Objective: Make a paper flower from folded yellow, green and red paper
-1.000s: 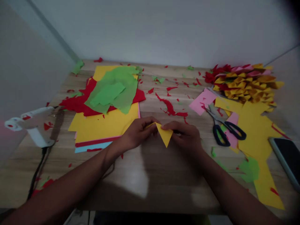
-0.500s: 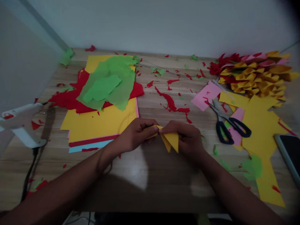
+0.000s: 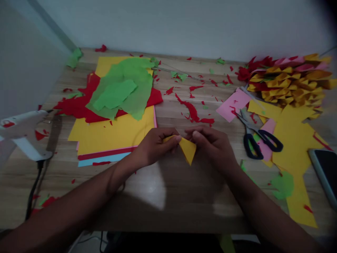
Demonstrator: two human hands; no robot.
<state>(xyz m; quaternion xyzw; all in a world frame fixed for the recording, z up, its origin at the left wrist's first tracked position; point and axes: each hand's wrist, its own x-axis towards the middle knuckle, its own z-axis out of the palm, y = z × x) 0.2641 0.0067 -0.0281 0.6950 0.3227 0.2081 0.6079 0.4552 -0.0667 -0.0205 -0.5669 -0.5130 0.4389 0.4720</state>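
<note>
My left hand (image 3: 160, 144) pinches a folded piece of yellow paper (image 3: 187, 150) between thumb and fingers, above the table's near middle. The paper's pointed flap sticks out to the right and hangs down. Just right of it is my right hand (image 3: 213, 146), its fingers loosely bent and its thumb apart from them, with nothing seen in its grip. Whether a fingertip still brushes the paper's edge I cannot tell. Scissors (image 3: 256, 135) with dark handles lie open to the right of my right hand.
Stacked coloured sheets (image 3: 116, 137) lie on the left under green crepe paper (image 3: 126, 88) and red crepe paper (image 3: 76, 105). A hot glue gun (image 3: 26, 133) stands far left. Folded paper pieces (image 3: 292, 82) are heaped back right, near yellow offcuts (image 3: 295, 140) and a phone (image 3: 325, 172).
My right hand has let go of the yellow paper and drawn slightly away, its fingers loosening. The paper's two spread flaps now look like one. My left hand keeps its hold.
</note>
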